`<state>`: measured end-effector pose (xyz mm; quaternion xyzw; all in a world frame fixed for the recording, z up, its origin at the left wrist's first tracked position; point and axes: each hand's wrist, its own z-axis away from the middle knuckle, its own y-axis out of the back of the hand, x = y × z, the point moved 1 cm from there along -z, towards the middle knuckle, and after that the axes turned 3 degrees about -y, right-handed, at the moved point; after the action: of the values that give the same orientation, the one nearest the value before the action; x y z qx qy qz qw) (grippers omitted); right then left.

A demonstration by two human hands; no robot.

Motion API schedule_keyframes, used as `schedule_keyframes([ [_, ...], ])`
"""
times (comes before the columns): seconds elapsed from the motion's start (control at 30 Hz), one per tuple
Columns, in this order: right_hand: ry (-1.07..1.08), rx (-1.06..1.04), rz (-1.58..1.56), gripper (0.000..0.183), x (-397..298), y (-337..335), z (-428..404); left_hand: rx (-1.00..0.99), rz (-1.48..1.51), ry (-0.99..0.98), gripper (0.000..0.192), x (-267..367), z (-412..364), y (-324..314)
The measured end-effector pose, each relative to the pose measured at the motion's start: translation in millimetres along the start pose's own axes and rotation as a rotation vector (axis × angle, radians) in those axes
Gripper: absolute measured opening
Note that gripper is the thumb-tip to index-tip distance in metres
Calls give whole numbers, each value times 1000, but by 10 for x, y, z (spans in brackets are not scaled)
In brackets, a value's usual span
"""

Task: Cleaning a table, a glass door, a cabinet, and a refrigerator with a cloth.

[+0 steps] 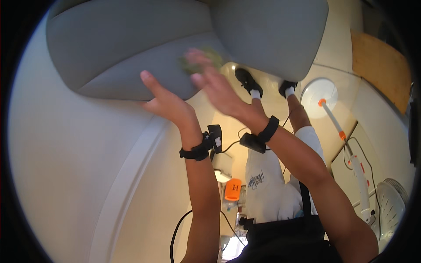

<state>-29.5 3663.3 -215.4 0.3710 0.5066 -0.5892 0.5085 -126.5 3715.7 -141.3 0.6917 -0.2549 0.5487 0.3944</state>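
A grey upholstered seat (131, 39), with seams and a smooth covering, fills the top left. A second grey padded panel (266, 36) joins it on the right. My left hand (167, 102) grips the lower edge of the seat, thumb on its face, the other fingers mostly hidden behind the edge. Against the grey surface my right hand (213, 79) holds a green cloth or sponge (212, 57); both are blurred, and which of the two it is cannot be told. Black straps with small devices are on both wrists.
A fan-like appliance (389, 203) stands at the lower right, beside a white and orange pole (342, 134) on a round white base (319, 95). A wooden panel (381, 69) is at the upper right. Cables hang near my arms. An orange container (233, 190) lies below my wrists.
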Motion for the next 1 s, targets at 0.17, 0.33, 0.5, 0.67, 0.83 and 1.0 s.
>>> schedule_keyframes([
  [0.17, 275, -96, 118, 63, -268, -24, -275, -60, 4, 316, 69, 179, 73, -108],
  [0.33, -202, 279, 240, 55, 933, 913, -639, -33, 39, 86, 78, 131, 236, -464],
  [0.5, 135, 36, 85, 52, 112, 356, -457, -10, 23, 76, 74, 175, 121, -291],
  [0.67, 270, -74, 83, 51, -550, 251, -267, -54, 317, 275, 76, 186, 142, -323],
  [0.83, -85, 273, 179, 57, 752, 1088, -670, -31, -2, 49, 74, 224, 263, -718],
  [1.0, 385, -23, 149, 48, -244, 364, -792, -100, 86, 135, 68, 96, 145, -367],
])
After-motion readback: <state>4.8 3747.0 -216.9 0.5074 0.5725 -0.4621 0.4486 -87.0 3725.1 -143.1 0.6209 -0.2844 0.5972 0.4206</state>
